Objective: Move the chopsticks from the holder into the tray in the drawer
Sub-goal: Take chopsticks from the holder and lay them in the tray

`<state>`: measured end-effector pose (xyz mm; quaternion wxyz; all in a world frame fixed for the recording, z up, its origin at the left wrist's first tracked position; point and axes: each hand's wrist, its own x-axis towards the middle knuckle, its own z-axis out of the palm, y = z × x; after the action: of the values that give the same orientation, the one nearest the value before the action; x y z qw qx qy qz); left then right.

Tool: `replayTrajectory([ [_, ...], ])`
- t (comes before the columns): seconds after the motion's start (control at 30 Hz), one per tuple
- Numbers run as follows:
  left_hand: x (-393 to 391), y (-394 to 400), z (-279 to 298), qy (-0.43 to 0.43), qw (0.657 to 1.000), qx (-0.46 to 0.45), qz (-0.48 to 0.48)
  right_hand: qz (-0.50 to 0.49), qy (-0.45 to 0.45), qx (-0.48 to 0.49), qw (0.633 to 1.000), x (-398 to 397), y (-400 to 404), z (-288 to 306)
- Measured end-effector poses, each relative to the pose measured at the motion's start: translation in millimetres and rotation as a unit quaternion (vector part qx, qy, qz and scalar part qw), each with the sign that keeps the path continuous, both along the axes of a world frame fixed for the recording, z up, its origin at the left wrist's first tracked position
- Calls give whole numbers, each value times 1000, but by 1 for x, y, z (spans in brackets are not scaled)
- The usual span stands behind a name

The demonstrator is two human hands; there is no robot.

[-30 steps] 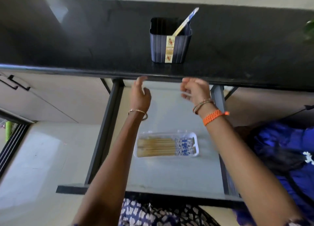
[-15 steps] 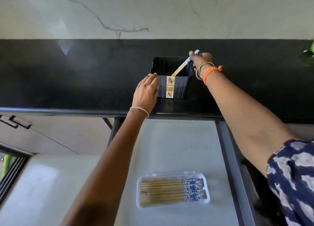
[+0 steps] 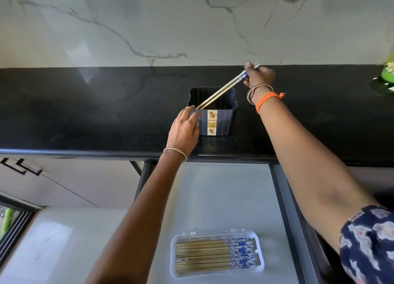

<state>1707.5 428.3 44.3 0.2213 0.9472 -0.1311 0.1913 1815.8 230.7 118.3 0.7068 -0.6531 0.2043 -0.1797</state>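
Observation:
A dark blue ribbed holder (image 3: 221, 121) with a yellow label stands on the black countertop (image 3: 85, 113). My left hand (image 3: 184, 128) grips its left front corner. My right hand (image 3: 259, 75) pinches the blue patterned ends of two wooden chopsticks (image 3: 221, 91), which slant down to the left with their tips still over the holder's rim. In the open drawer (image 3: 223, 194) below lies a clear plastic tray (image 3: 259, 266) holding several chopsticks side by side, blue ends to the right.
A marble wall rises behind the counter. Something green (image 3: 388, 74) sits at the counter's far right edge. Cabinet fronts with black handles (image 3: 21, 166) are at the lower left. The drawer's dark side rails (image 3: 285, 209) frame its grey floor.
My right hand has pulled the two chopsticks up and to the right, most of their length out of the holder. My left hand stays on the holder.

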Motion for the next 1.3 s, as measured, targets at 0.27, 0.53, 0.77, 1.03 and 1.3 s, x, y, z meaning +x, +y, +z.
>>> replayTrajectory([
  [0.27, -59, -5, 6, -19, 976, -208, 60, -78, -71, 370, 923, -116, -10, 22],
  [0.53, -197, 40, -105, 160, 913, -321, 196, -72, 65, 495, 863, -253, -14, -112],
  [0.77, -237, 48, -146, 295, 867, -334, 222, -42, 205, 450, 868, -312, 7, -171],
  [1.03, -271, 46, -188, 377, 827, -342, 238, -15, 318, 370, 873, -342, 15, -212],
  [1.3, -277, 51, -191, 424, 791, -363, 248, -12, 353, 355, 866, -346, 32, -227],
])
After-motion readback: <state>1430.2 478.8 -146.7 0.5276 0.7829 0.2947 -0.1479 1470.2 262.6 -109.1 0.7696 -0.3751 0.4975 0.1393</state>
